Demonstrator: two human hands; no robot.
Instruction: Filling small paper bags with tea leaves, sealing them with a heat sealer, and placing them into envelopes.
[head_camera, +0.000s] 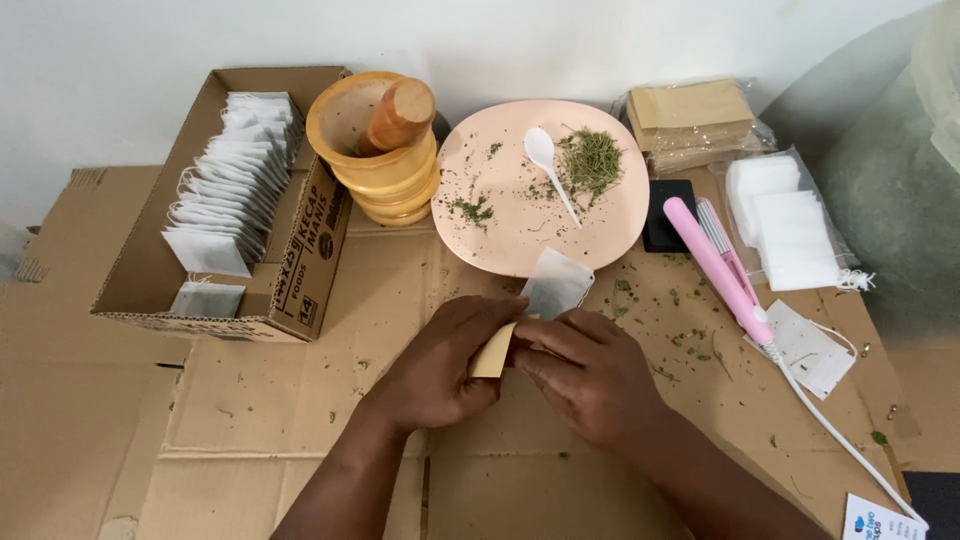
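Head view. Left hand (440, 365) and right hand (585, 370) met at the middle of the cardboard-covered bench (300, 400), both closed around one small assembly: a tan paper envelope (490, 355) pinched in the left fingers (480, 320), and a white tea bag (555, 283) rising from it, steadied by the right fingers (545, 340). The bag's upper half stood clear of both hands, tilted toward the plate; how far its lower end sat inside the envelope could not be told.

Surroundings, left to right:
- Cardboard box (310, 270), open, holding a close row of filled white sachets (230, 180); within the left hand's reach.
- Wooden mortar (385, 170) with pestle (400, 115) leaning inside.
- Pink plate (540, 190), just behind the hands, carrying dried green herb (590, 160) and a white plastic spoon (545, 160).
- Wrapped stack of tan envelopes (690, 115).
- Pink heat sealer (720, 265), its white cord (840, 440) trailing along the right side.
- Packet of empty white bags (785, 225).

Herb crumbs littered the cardboard. Nothing lay between the hands and the plate.
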